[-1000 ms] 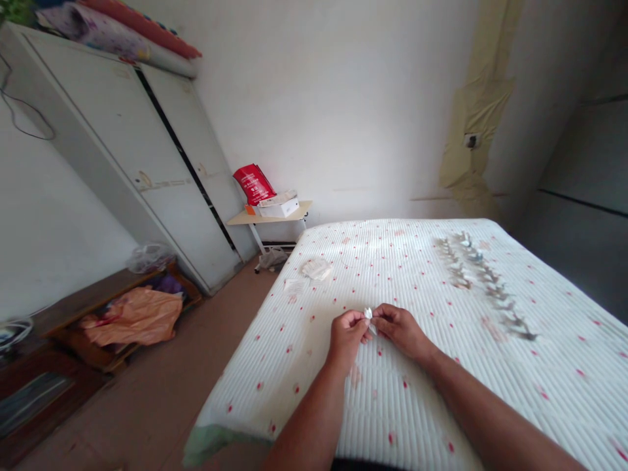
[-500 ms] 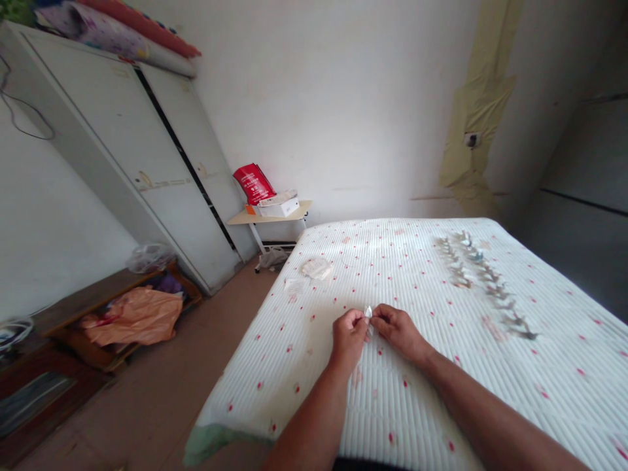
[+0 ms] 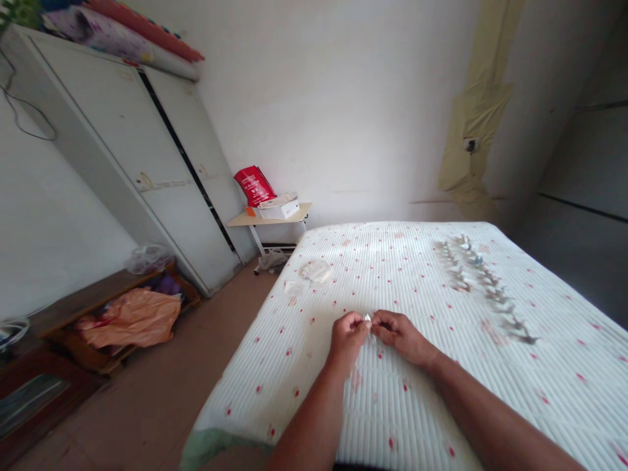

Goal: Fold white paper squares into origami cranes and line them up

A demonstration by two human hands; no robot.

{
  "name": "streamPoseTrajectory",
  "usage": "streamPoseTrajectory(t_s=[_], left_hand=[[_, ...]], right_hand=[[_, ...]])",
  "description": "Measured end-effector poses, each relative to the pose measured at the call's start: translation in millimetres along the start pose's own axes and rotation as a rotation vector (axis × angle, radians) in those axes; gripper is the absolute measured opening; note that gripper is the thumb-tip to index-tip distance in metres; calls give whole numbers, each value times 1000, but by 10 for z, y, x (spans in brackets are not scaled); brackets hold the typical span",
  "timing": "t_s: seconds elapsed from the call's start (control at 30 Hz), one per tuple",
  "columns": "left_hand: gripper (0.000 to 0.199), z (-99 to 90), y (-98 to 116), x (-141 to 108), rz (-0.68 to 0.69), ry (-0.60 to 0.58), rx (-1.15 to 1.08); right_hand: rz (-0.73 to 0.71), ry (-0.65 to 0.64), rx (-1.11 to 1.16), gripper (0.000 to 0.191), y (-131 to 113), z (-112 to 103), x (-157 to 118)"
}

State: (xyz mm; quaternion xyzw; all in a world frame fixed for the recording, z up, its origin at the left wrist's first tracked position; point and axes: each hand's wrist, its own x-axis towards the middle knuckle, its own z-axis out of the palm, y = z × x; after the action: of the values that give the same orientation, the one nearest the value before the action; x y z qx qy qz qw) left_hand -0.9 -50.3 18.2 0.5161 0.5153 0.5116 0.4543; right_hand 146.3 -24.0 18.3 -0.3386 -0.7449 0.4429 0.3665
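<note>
My left hand [image 3: 347, 335] pinches a small piece of folded white paper [image 3: 367, 318] between thumb and fingers. Against its other side, the closed fingertips of my right hand [image 3: 401, 335] also grip the paper. Most of the piece is hidden by my fingers; only a pale tip shows above them. Both hands are just over the quilted bed cover [image 3: 412, 418], near the bed's front. Off to the right stand several small folded paper figures [image 3: 493, 286], looking like cranes, in two rows.
A round pile of thin paper pieces [image 3: 316, 271] lies at the bed's left side, with a loose sheet [image 3: 293, 288] beside it. Beyond the bed's far left corner, a small table [image 3: 240, 220] bears a red bag [image 3: 255, 186] and a white box [image 3: 282, 209]. A cabinet [image 3: 112, 124] stands left.
The tip of the folded paper stood higher above my fingers before and is now lower. Both hands stay together in nearly the same place, with slight finger movement. The view has shifted a little.
</note>
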Motion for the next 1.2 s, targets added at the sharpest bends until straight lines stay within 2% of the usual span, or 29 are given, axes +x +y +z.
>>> streamPoseTrajectory(t_s=[0.17, 0.33, 0.43, 0.7, 0.9, 1.1, 1.2], left_hand=[[23, -14, -42, 20, 13, 38, -43], [23, -14, -32, 13, 16, 73, -95], [22, -22, -1, -1, 14, 68, -109], [22, -23, 24, -15, 2, 16, -107], [23, -15, 1, 9, -20, 9, -194], [25, -42, -20, 35, -8, 63, -321], [28, -45, -45, 41, 6, 75, -335]], right_hand=[[115, 0, 113, 25, 0, 54, 3], [148, 69, 134, 28, -23, 96, 24], [164, 64, 140, 29, -38, 102, 28], [152, 43, 171, 30, -46, 130, 20], [52, 104, 54, 27, -58, 147, 12], [164, 18, 162, 31, -89, 122, 2], [182, 29, 174, 30, -92, 111, 3]])
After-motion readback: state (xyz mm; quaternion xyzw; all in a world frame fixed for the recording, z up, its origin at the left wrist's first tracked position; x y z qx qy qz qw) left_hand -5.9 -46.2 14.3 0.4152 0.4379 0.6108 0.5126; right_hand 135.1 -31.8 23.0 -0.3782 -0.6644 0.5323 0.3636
